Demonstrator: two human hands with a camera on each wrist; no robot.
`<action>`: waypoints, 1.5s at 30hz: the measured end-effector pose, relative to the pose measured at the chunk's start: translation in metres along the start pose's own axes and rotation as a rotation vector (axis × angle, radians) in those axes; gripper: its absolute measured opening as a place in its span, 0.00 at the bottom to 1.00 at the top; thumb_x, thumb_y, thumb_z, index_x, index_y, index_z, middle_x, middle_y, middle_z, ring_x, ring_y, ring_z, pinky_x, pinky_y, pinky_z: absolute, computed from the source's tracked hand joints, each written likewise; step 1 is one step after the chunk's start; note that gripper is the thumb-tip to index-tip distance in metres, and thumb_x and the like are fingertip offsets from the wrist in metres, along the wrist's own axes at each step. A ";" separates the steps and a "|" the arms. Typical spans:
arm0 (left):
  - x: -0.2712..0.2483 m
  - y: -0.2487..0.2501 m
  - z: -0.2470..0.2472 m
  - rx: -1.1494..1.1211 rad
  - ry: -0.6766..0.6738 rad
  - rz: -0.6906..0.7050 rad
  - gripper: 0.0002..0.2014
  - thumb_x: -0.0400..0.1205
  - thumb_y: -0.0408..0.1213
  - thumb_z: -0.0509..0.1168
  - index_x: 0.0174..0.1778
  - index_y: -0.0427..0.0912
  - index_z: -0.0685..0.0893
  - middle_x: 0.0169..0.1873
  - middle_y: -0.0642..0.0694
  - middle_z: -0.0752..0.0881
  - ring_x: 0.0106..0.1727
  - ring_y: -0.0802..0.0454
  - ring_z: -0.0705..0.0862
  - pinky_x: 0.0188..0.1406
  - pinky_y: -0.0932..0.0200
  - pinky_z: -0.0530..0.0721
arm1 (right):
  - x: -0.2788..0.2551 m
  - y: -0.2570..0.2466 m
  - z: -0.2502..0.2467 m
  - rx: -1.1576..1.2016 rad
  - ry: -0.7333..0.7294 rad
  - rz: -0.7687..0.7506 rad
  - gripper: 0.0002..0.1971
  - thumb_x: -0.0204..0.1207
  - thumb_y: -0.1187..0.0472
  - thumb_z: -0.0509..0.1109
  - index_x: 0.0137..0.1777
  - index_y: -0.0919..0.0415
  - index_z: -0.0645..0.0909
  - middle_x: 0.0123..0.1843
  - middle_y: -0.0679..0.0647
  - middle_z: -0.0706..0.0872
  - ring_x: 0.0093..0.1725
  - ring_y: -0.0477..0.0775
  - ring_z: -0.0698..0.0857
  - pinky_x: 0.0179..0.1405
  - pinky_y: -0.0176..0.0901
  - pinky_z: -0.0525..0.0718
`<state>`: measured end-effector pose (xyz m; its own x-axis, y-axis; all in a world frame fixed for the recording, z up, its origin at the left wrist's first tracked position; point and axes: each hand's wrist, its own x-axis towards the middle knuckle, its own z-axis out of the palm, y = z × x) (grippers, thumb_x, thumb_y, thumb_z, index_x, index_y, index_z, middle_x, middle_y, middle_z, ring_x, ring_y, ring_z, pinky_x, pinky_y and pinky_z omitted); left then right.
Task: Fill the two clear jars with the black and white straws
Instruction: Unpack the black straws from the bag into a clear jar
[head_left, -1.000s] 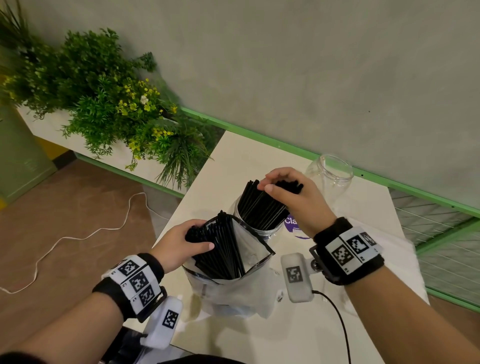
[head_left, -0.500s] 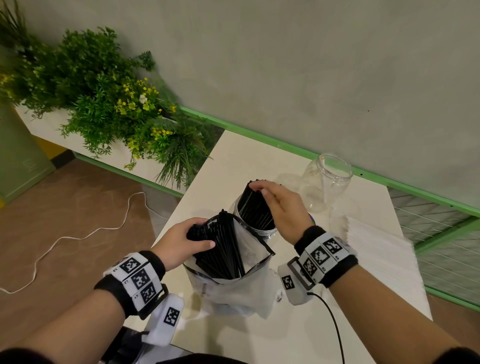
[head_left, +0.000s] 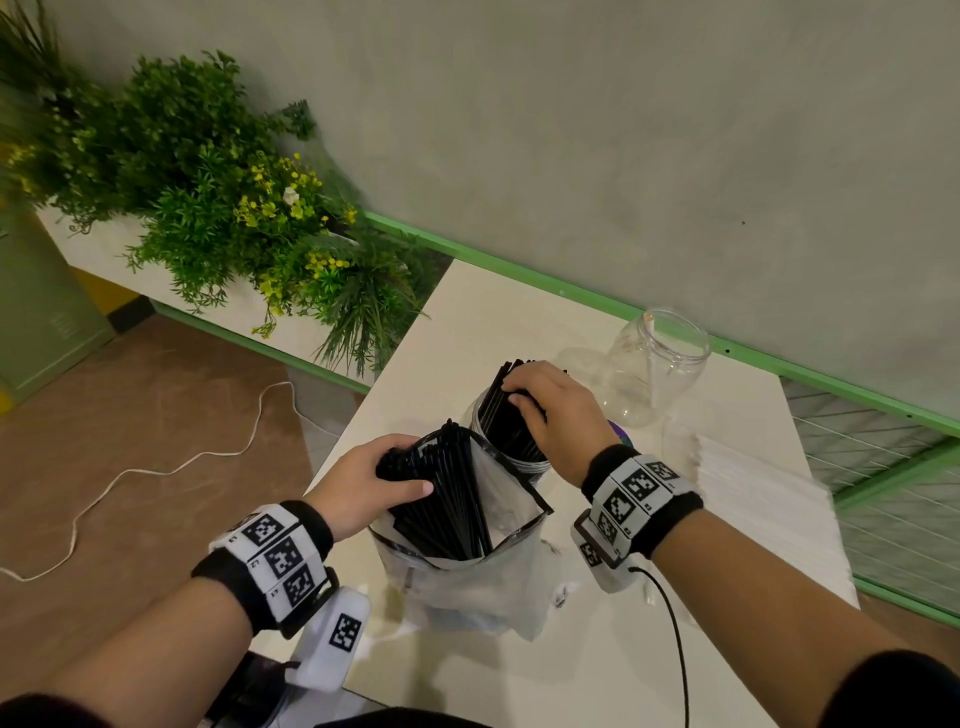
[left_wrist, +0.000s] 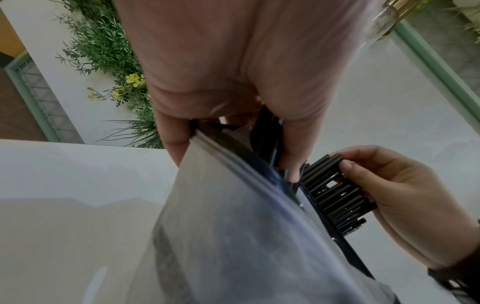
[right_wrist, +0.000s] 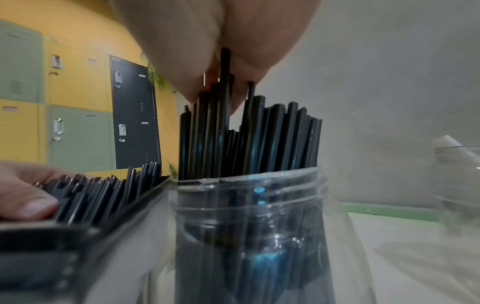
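Observation:
A clear jar (head_left: 511, 457) (right_wrist: 249, 226) packed with black straws (head_left: 501, 415) (right_wrist: 249, 142) stands at the table's middle. My right hand (head_left: 540, 410) (left_wrist: 384, 185) sits on the straw tops and pinches a few raised ones (right_wrist: 223, 82). In front of it stands a clear plastic bag (head_left: 467, 577) (left_wrist: 246, 236) of black straws (head_left: 441, 499). My left hand (head_left: 374, 478) grips the bag's top edge and the straw ends. A second clear jar (head_left: 654, 364) with one white straw (head_left: 652, 353) stands at the back. White straws (head_left: 758, 493) lie in a pile at the right.
The white table (head_left: 519, 665) ends just left of the bag. A planter of green plants (head_left: 218, 208) runs along the wall at the left. A white cable (head_left: 156, 467) lies on the brown floor. A black cable (head_left: 675, 639) trails from my right wrist.
My right hand has moved left and down onto the black straws in the jar, and its wrist has dropped nearer the bag. The left hand has kept its hold on the bag.

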<state>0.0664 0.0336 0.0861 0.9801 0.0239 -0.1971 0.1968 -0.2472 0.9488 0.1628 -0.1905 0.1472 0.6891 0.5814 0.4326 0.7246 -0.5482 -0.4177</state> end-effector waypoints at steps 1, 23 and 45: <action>0.000 0.000 0.000 -0.001 0.000 0.000 0.20 0.72 0.33 0.77 0.57 0.53 0.82 0.52 0.55 0.87 0.53 0.63 0.84 0.49 0.72 0.78 | 0.002 0.002 0.002 -0.020 -0.038 -0.024 0.09 0.79 0.69 0.65 0.54 0.68 0.85 0.53 0.58 0.86 0.53 0.53 0.83 0.58 0.42 0.80; 0.004 -0.010 0.002 -0.036 0.008 -0.015 0.22 0.71 0.34 0.78 0.60 0.48 0.83 0.53 0.52 0.88 0.55 0.57 0.85 0.56 0.62 0.80 | -0.039 0.009 -0.016 0.051 0.208 0.175 0.13 0.74 0.71 0.74 0.57 0.60 0.85 0.51 0.48 0.83 0.50 0.49 0.82 0.52 0.32 0.80; 0.000 -0.007 -0.001 -0.035 -0.002 -0.011 0.20 0.72 0.33 0.77 0.53 0.57 0.81 0.52 0.55 0.87 0.49 0.69 0.84 0.50 0.71 0.78 | -0.047 0.010 0.004 -0.408 -0.331 0.038 0.32 0.84 0.45 0.45 0.84 0.60 0.48 0.86 0.50 0.44 0.85 0.48 0.39 0.83 0.52 0.45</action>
<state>0.0653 0.0363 0.0795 0.9779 0.0249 -0.2078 0.2083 -0.2131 0.9546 0.1373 -0.2206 0.1195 0.7238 0.6794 0.1201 0.6882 -0.7235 -0.0546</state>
